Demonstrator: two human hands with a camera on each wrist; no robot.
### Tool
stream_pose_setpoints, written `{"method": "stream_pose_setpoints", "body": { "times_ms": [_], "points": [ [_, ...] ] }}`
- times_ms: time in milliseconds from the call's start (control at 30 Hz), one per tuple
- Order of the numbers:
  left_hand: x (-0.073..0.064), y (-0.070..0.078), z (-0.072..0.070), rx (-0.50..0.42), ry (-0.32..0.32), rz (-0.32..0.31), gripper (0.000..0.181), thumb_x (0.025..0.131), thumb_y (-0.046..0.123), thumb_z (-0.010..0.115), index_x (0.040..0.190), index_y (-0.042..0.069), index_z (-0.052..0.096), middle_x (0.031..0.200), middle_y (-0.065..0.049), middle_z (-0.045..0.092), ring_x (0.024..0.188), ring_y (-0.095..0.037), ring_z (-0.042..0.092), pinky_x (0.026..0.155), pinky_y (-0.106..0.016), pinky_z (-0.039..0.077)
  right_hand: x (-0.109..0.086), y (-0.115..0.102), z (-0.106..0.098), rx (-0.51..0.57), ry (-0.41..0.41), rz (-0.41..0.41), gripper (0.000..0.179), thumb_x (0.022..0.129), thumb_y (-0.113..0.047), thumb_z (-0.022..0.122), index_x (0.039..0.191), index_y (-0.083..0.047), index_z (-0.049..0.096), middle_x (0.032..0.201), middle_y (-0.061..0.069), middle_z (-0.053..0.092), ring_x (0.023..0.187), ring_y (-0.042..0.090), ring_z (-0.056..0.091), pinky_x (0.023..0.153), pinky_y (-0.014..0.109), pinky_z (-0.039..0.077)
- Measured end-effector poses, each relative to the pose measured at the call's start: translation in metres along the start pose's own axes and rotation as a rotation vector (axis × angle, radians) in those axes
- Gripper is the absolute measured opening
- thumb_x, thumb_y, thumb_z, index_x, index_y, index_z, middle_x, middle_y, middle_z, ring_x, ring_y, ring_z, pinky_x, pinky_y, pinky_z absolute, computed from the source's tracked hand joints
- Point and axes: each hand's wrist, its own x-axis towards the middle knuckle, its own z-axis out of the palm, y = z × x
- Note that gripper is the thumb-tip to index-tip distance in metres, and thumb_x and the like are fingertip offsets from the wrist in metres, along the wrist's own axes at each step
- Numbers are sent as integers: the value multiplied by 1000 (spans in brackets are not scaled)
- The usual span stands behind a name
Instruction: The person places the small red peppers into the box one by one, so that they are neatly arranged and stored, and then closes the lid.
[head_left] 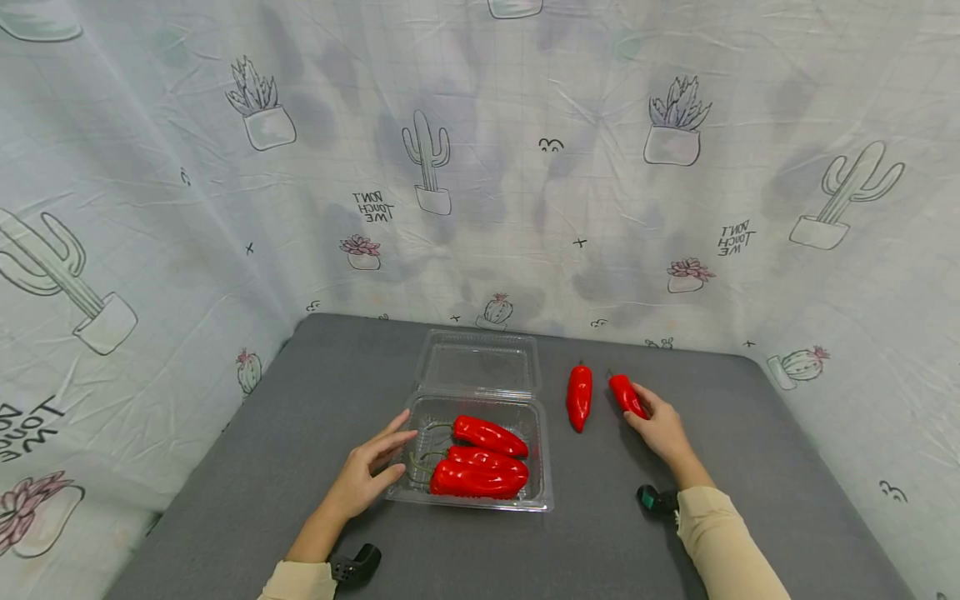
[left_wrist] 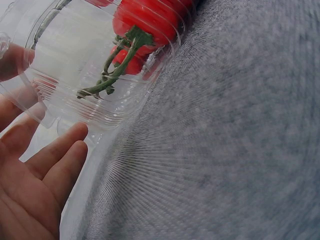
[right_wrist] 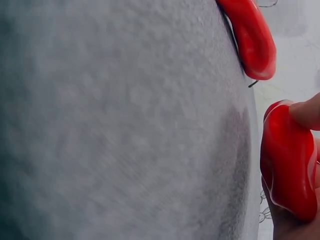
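A clear plastic clamshell box (head_left: 546, 492) lies with its lid (head_left: 480, 363) folded back, and three red peppers (head_left: 480, 479) with green stems rest in its base. At the box's left wall, my left hand (head_left: 365, 471) has its fingers extended, the fingertips right at the plastic; the left wrist view shows the palm and the pepper stems (left_wrist: 112, 72) through the wall. To the right, my right hand (head_left: 662, 429) grips a red pepper (right_wrist: 290, 160) between thumb and fingers. Another red pepper (head_left: 579, 397) lies on the table between the box and that hand.
A grey cloth-covered table (head_left: 300, 400) carries everything. Behind it and along both sides hangs a pale curtain (head_left: 495, 167) printed with cacti. Black wrist devices (head_left: 356, 565) sit at both wrists, below the cream sleeves' cuffs.
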Motion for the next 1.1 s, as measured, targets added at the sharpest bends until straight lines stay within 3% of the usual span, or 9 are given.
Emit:
{"method": "stream_pose_setpoints", "body": {
  "times_ms": [333, 533, 700, 800, 1100],
  "points": [
    [0, 1, 0, -6, 5, -3, 44, 87, -5, 60, 131, -2, 54, 149, -27, 32, 135, -13, 39, 100, -18, 41, -8, -8, 1, 93, -25, -8, 59, 91, -9, 60, 143, 2, 37, 141, 30, 41, 125, 41, 47, 98, 50, 44],
    [2, 8, 0, 44, 16, 38, 43, 83, -11, 60, 126, -10, 54, 142, -36, 35, 132, -18, 44, 98, -24, 46, -12, -12, 5, 127, -25, -25, 57, 90, -8, 61, 142, 2, 39, 141, 28, 43, 125, 39, 48, 98, 49, 45],
    [4, 13, -1, 42, 12, 17, 42, 83, -12, 59, 125, -13, 54, 140, -40, 34, 131, -25, 45, 98, -26, 47, -15, -19, 8, 137, -11, -45, 56, 90, -8, 62, 141, 1, 41, 139, 27, 46, 122, 38, 51, 96, 49, 46],
    [4, 11, 0, 45, 16, 18, 43, 84, -11, 60, 126, -10, 54, 142, -36, 34, 131, -23, 45, 99, -22, 45, -17, -24, 9, 152, -7, -58, 55, 89, -7, 63, 140, 1, 43, 137, 27, 48, 121, 38, 52, 96, 48, 47],
    [1, 0, 0, 34, 28, 55, 45, 84, -8, 62, 129, -5, 54, 146, -29, 35, 132, -16, 43, 98, -21, 45, -22, -36, 14, 188, 0, -102, 55, 88, -5, 65, 138, 1, 46, 134, 26, 52, 118, 38, 54, 89, 27, 52]
  ]
}}
